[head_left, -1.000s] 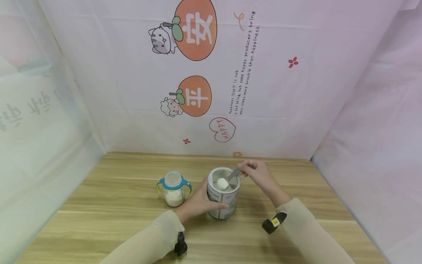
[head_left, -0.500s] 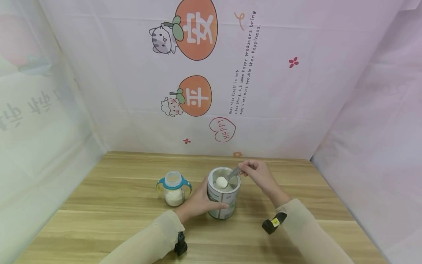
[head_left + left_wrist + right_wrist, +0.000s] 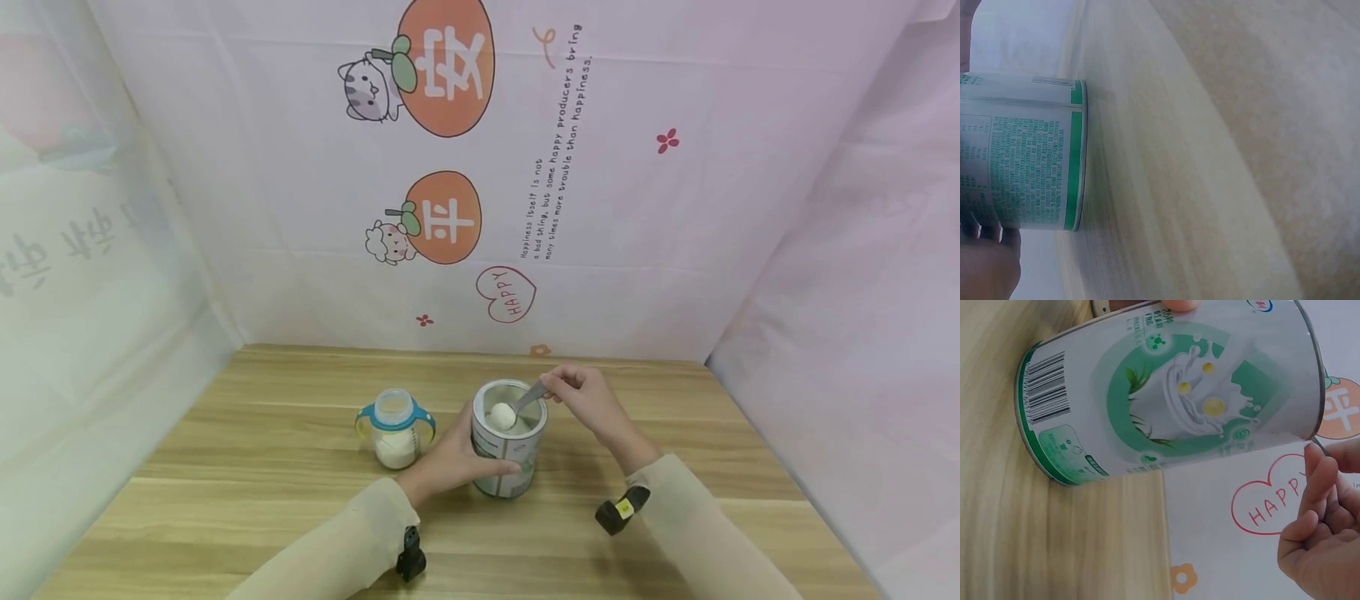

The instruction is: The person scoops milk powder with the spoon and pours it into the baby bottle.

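An open milk powder can [image 3: 517, 467], white and green, stands on the table in the head view. My left hand [image 3: 461, 457] grips its left side, the thumb across the front. My right hand [image 3: 588, 400] pinches the grey handle of a scoop [image 3: 532, 395] at the can's right rim. A rounded white heap of powder [image 3: 502, 417] sits on the scoop, within the can's mouth. In the right wrist view, the fingers of the right hand [image 3: 1329, 512] curl by the rim of the can [image 3: 1172, 394]. The left wrist view shows the can's printed back [image 3: 1029, 162].
Left of the can stands an uncapped baby bottle [image 3: 396, 446] with blue handles and white powder in its lower part. The wooden table [image 3: 285, 467] meets printed white cloth walls [image 3: 615, 250] at the back and sides.
The heaped scoop has shifted slightly left and up inside the can's mouth. The left hand, can and bottle stay in place.
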`<action>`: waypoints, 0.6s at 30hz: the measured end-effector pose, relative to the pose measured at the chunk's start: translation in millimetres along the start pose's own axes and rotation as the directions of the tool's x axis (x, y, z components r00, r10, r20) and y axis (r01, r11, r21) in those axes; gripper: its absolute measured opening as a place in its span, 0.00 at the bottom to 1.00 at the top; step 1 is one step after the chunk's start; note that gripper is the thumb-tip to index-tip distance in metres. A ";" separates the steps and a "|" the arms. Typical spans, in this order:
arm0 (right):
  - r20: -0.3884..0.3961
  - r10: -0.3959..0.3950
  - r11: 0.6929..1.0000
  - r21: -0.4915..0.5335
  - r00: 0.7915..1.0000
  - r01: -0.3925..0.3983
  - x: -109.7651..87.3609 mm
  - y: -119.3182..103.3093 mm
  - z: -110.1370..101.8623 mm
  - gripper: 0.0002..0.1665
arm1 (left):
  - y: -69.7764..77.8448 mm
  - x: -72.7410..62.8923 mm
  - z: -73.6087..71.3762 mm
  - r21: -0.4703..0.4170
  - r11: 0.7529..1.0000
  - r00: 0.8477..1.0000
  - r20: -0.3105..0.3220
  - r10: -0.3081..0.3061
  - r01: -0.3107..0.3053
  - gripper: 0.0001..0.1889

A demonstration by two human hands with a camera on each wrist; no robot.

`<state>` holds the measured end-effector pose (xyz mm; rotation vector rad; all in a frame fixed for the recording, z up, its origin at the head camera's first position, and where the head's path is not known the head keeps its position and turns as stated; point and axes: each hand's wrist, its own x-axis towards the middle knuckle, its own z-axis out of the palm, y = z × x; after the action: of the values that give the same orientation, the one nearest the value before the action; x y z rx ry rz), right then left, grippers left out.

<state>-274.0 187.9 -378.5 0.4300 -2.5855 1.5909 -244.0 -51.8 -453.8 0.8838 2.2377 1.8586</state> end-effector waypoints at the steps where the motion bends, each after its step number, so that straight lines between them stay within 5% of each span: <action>1: 0.000 -0.002 1.000 0.003 1.000 0.002 -0.1 0.0 -0.1 0.17 | -0.4 0.2 0.0 -0.004 1.000 1.000 0.002 0.004 -0.004 0.52; 12: -0.005 0.004 1.000 0.009 1.000 -0.004 1.6 1.2 -1.3 0.16 | -2.3 0.8 -0.1 -0.002 1.000 1.000 0.003 0.007 -0.007 0.53; 18: 0.025 0.005 1.000 -0.008 1.000 -0.005 -11.4 -32.2 -4.6 0.14 | -0.3 -0.1 -0.3 -0.002 1.000 1.000 0.003 -0.005 0.005 0.52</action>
<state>-254.6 180.6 -350.9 0.4464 -2.6122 1.5865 -244.1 -52.2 -454.0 0.8797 2.2340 1.8555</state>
